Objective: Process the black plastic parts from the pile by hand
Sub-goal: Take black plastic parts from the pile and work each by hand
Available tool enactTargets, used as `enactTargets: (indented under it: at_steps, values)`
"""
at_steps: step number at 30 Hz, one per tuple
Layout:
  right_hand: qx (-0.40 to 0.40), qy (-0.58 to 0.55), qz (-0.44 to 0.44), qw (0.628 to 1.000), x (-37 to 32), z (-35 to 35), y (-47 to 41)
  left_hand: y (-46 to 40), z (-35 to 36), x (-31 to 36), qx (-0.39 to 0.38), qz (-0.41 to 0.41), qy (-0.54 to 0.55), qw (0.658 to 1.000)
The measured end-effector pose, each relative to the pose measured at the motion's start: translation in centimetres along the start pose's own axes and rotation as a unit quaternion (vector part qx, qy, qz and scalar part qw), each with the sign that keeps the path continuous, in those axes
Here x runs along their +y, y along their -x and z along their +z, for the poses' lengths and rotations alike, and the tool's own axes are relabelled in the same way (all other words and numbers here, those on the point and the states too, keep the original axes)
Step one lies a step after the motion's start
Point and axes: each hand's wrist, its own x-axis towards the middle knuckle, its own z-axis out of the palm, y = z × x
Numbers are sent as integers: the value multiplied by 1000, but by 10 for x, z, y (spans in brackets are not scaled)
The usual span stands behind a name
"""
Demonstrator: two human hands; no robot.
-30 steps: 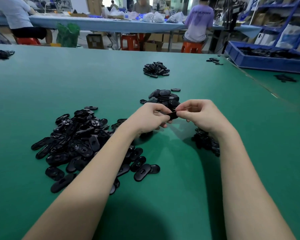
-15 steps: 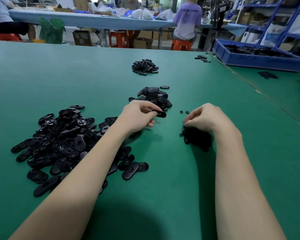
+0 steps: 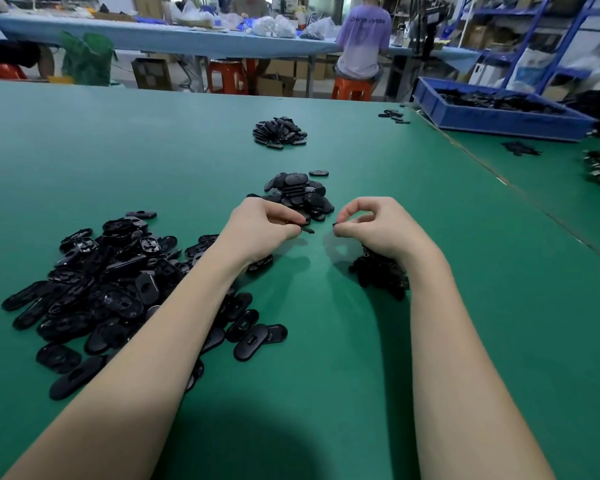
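Big loose pile of black plastic parts [image 3: 94,289] spread on the green table [image 3: 118,143], to the outer side of the left forearm and partly hidden beneath it; flat ovals, many with a slot in the middle; a few strays lie just inside the forearm, toward the near edge

Left hand [image 3: 260,233] raised over the table, fingers curled, pinching one black part [image 3: 307,230] between thumb and forefinger; the part's tip pokes out toward the right hand, not touching it

Just beyond the left hand's knuckles, a smaller tidy heap of parts [image 3: 298,195], one single part lying apart at its far side. Well beyond that, a third heap [image 3: 279,133] near the table's middle

Right hand [image 3: 378,226] level with the left, a short gap between the two; thumb and forefinger closed in a ring on a tiny black bit [image 3: 335,224], too small to identify. Under and just behind the right wrist, a dark clump of small pieces [image 3: 381,271], blurred

Far beyond the right hand, a blue bin [image 3: 499,116] holding dark pieces at the table's corner. People sit at a long table [image 3: 187,39] behind, on orange stools
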Motion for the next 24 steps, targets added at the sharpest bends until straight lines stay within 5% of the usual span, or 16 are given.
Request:
enactTargets:
  at_steps: [10, 24]
  values:
    - [-11, -130, -6, 991, -3, 16, 0, 2, 1, 2, -9, 44, 20, 999]
    - [-9, -175, 8, 984, -7, 31, -2, 3, -6, 7, -48, 35, 29, 998]
